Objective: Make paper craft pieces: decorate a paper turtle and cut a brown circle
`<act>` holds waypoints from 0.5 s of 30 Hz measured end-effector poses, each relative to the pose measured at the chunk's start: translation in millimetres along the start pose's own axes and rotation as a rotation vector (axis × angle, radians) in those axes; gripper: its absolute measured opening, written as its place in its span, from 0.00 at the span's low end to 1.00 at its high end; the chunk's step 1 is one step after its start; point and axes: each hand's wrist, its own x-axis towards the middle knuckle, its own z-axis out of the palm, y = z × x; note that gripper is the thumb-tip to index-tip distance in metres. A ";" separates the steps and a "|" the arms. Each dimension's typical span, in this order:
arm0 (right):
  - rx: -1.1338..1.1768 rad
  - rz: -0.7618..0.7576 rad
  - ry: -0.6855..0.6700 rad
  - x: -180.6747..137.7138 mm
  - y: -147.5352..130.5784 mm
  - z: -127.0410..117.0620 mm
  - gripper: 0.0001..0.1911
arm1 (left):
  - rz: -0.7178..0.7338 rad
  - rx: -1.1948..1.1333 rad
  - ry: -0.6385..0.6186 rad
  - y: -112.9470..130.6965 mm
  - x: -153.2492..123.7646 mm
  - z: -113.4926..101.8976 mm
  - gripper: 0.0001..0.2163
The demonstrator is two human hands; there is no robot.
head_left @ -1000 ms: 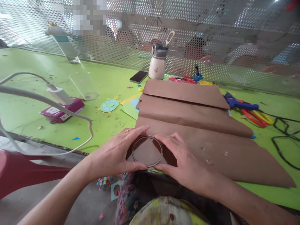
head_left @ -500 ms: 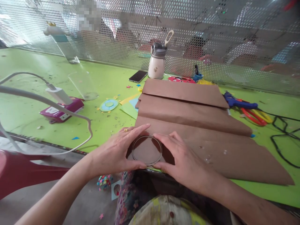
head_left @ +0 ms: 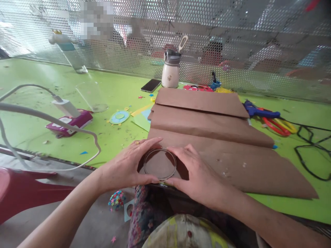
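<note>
A thin, pale round ring [head_left: 160, 178] with a doubled rim lies over the brown kraft paper [head_left: 178, 139] near the table's front edge. My left hand [head_left: 129, 163] curves around its left side, with the thumb at the near rim and the fingers along the far side. From the right, my right hand [head_left: 192, 168] cups it in the same way, fingertips at the far rim and thumb at the near one. Brown paper shows through the ring. The creased paper spreads out to the right, under my right hand and forearm.
To the left are a purple power strip [head_left: 77, 120] with a white charger and cable, a clear cup [head_left: 99, 107] and a bottle [head_left: 73, 57]. A phone [head_left: 151, 85] and a white flask [head_left: 170, 75] stand behind the paper. Scissors [head_left: 276, 127] and a blue glue gun [head_left: 258, 111] lie right.
The view has shifted slightly, so things on the table appear a little further left. Both hands keep the same hold around the ring.
</note>
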 end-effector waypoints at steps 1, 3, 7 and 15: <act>0.004 0.005 0.004 0.5 -0.5 0.3 0.31 | -0.001 0.000 0.001 -0.5 0.0 -0.2 0.44; 0.003 0.013 0.011 1.4 -1.2 1.3 0.31 | -0.009 0.004 0.000 -1.4 -0.1 -0.8 0.43; 0.007 0.018 0.021 1.2 -1.4 2.6 0.31 | -0.034 0.008 -0.005 -1.7 -0.5 -2.2 0.43; 0.009 0.024 0.026 -0.9 -1.4 3.4 0.29 | -0.036 0.036 -0.019 1.0 -0.5 -2.0 0.42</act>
